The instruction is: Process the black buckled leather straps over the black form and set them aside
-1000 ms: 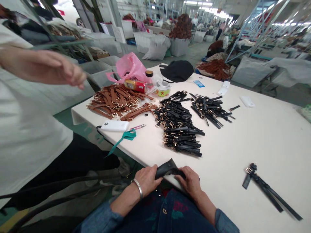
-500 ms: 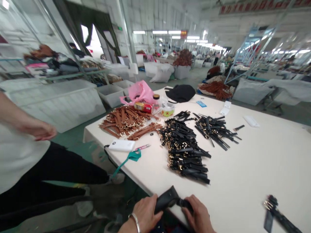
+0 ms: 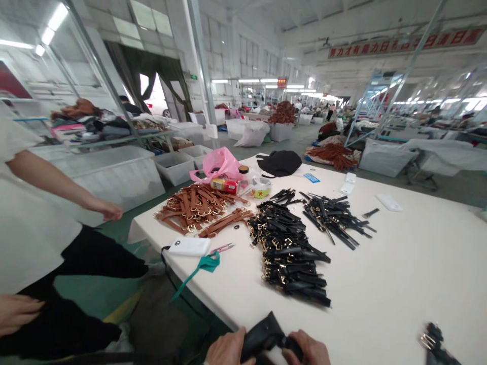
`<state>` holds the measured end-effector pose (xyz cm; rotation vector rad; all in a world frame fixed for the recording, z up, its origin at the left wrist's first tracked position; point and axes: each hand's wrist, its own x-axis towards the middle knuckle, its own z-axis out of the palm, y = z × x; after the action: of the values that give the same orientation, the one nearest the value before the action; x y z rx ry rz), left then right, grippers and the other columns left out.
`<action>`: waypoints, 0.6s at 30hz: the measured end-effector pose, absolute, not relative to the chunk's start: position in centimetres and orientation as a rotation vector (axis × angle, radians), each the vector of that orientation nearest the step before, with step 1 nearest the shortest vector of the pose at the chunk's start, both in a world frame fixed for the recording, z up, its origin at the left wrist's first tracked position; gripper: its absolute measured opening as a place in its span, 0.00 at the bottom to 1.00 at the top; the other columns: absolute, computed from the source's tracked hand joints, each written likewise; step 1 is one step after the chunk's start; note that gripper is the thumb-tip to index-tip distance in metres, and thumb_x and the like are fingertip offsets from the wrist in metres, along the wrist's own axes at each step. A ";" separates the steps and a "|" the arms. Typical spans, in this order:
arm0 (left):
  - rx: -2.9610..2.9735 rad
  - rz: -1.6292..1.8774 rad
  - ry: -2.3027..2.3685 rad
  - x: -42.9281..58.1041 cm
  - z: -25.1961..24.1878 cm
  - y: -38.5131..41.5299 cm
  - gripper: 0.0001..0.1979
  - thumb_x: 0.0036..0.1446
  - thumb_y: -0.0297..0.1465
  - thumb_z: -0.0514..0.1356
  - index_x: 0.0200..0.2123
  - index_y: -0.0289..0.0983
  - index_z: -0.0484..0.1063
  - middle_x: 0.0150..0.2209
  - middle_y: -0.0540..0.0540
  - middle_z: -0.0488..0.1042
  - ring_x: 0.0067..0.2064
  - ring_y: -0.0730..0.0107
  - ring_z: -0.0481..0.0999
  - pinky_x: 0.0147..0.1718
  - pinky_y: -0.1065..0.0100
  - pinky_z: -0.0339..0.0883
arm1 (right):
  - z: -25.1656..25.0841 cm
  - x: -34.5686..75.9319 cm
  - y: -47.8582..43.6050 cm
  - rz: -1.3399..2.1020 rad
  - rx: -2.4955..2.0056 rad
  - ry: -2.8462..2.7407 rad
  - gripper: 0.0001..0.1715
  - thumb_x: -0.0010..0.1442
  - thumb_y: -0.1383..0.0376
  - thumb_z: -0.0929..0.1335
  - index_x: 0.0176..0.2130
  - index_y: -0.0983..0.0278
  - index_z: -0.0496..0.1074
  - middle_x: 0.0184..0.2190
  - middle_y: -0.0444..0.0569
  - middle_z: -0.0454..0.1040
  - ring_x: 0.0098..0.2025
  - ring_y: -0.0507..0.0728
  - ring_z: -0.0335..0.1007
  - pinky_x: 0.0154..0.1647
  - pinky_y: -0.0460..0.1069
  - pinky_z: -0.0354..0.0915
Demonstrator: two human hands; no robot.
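At the bottom edge, my left hand (image 3: 228, 351) and my right hand (image 3: 310, 351) both grip a black leather strap piece (image 3: 262, 332) at the near edge of the white table (image 3: 399, 263). Only the knuckles and fingers of each hand show. A pile of black straps with gold buckles (image 3: 291, 251) lies just beyond my hands. A second black pile (image 3: 333, 215) sits farther back, and brown straps (image 3: 198, 205) lie at the far left of the table.
Another person in a white top stands at left, one hand (image 3: 108, 210) out, the other (image 3: 17, 312) low. A white power bank (image 3: 189, 246), pink snips (image 3: 224, 248), a pink bag (image 3: 218, 165), a black cap (image 3: 279, 163) and a black buckled strap (image 3: 436, 339) are on the table.
The camera has tilted up, so my hands have slid to the bottom edge, still holding the strap piece. The other person's arm has lowered and a second hand has come into view.
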<state>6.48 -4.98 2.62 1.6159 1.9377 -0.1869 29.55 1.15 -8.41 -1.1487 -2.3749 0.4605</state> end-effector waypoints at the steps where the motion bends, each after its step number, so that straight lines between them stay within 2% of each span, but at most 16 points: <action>1: 1.625 -0.151 1.960 6.6 2.6 -5.1 0.26 0.48 0.41 0.51 0.50 0.37 0.62 0.44 0.40 0.72 0.46 0.56 0.69 0.45 0.61 0.62 | -7.9 29.6 1.0 0.481 -1.176 -2.385 0.12 0.55 0.55 0.63 0.36 0.58 0.70 0.25 0.44 0.72 0.26 0.53 0.69 0.25 0.43 0.59; 9: 1.692 -0.238 1.925 6.1 3.5 -5.3 0.17 0.51 0.43 0.50 0.42 0.41 0.64 0.36 0.44 0.74 0.38 0.62 0.73 0.35 0.67 0.63 | -4.9 30.4 0.2 0.678 -1.284 -2.361 0.16 0.56 0.56 0.64 0.42 0.61 0.68 0.30 0.48 0.70 0.32 0.54 0.67 0.32 0.46 0.60; 18: 1.801 -0.321 1.924 9.0 4.3 -4.8 0.17 0.52 0.43 0.50 0.41 0.39 0.63 0.35 0.43 0.74 0.39 0.58 0.73 0.35 0.65 0.64 | -5.7 30.7 -0.1 0.667 -1.290 -2.315 0.12 0.57 0.58 0.64 0.39 0.61 0.69 0.28 0.47 0.69 0.31 0.53 0.66 0.31 0.45 0.60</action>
<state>9.01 -4.79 4.29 1.8013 1.9237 -0.3207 30.68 -0.11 -5.67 -1.2900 -2.3147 0.6667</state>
